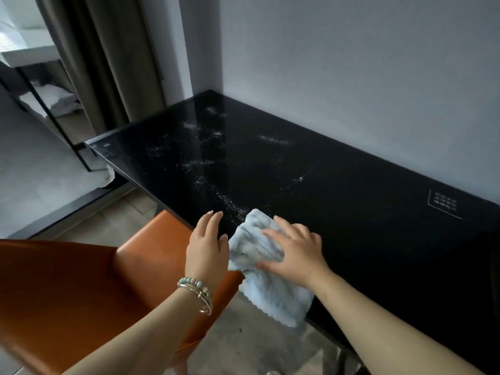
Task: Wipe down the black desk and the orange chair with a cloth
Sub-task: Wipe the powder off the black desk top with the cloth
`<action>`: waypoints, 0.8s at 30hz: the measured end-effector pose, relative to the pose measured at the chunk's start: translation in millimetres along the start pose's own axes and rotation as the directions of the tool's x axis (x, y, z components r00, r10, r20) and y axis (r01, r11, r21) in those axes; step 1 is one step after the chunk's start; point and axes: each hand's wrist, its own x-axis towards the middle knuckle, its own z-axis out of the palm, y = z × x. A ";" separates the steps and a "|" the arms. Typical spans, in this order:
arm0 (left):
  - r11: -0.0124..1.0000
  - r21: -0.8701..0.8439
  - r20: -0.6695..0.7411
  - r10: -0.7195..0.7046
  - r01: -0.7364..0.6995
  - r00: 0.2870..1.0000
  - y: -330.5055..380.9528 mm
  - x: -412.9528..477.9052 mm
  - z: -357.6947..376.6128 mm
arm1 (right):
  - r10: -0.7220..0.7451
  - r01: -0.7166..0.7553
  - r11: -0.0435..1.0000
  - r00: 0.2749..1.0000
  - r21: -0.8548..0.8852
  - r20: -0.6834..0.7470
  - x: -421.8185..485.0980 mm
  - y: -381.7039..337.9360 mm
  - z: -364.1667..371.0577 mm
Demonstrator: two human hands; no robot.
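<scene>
Room: a grey wall (351,63) backs the black desk (351,212), which sits in a corner, with a brown curtain (108,63) at the left.
Dirt: white specks (205,163) are scattered over the left half of the glossy top, in patches.
Cloth: the pale blue cloth (251,247) lies on the near edge of the desk, its lower part hanging over the edge.
Right hand: the right hand (295,253) lies flat on the cloth with fingers spread, pressing it down rather than pinching it.
Left hand: the left hand (207,244), bracelets (196,289) at the wrist, has straight fingers at the desk edge just beside the cloth and holds nothing; whether it touches the top is unclear.
Chair: the orange chair (81,280) stands near left, its seat tucked partly under the edge, apparently unwiped.
Key relation: the speck trail starts at the cloth's far corner and runs away to the far left, so the stroke probably goes forward and leftward, led by the right hand.
</scene>
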 end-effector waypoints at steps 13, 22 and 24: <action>0.723 0.409 0.724 0.115 -0.557 0.681 31.3 -5.3 99.2 | 0.300 -0.291 0.953 0.941 0.079 -0.159 -25.6 76.3 3.7; 0.709 0.346 0.506 0.410 -0.614 0.759 35.9 -11.5 93.7 | 0.299 -0.285 0.944 0.951 0.164 -0.073 -19.0 103.2 0.1; 0.668 0.344 0.500 0.465 -0.660 0.731 34.7 -11.0 89.7 | 0.284 -0.273 0.947 0.957 0.170 -0.049 -16.6 107.9 0.2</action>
